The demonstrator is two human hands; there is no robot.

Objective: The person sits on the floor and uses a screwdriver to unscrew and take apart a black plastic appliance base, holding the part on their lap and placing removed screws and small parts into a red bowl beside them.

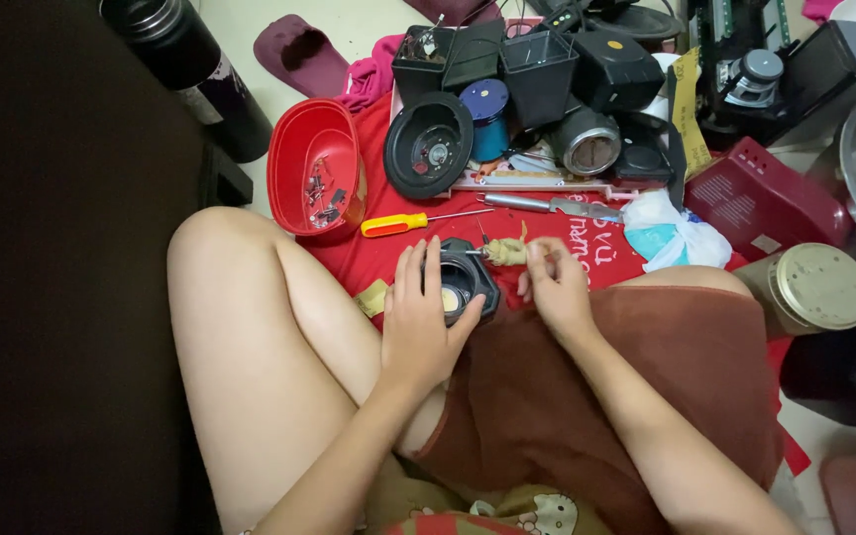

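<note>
**Fingers on a small black housing, floor teardown in hand**

Fingers of the left hand are curled around the left rim of a black octagonal housing, gripping it steady; the housing rests on the red cloth between the person's knees, its round hollow facing up with a pale disc inside.

Right hand: fingers pinched narrow on the pale grip of a small tool, whose tip meets the housing's far right edge. Whether it is turning a screw cannot be told.

Nearby items, on the floor:
- Orange-handled screwdriver, lying just beyond the left hand, unused.
- Red oval tub, far left, holding a scatter of small dark screws and clips.
- Round black speaker frame, tilted up, beside a blue cylinder.
- Black square casings and a metal-rimmed round part, heaped at the far side.
- Knife with a metal handle, lying crosswise.
- Knotted plastic bag, right of the hands.
- Round tin with pale lid, near right.

Progress, judged: several units already lie apart and loose fasteners fill the tub, so dismantling looks well along; this housing is not yet opened.
</note>
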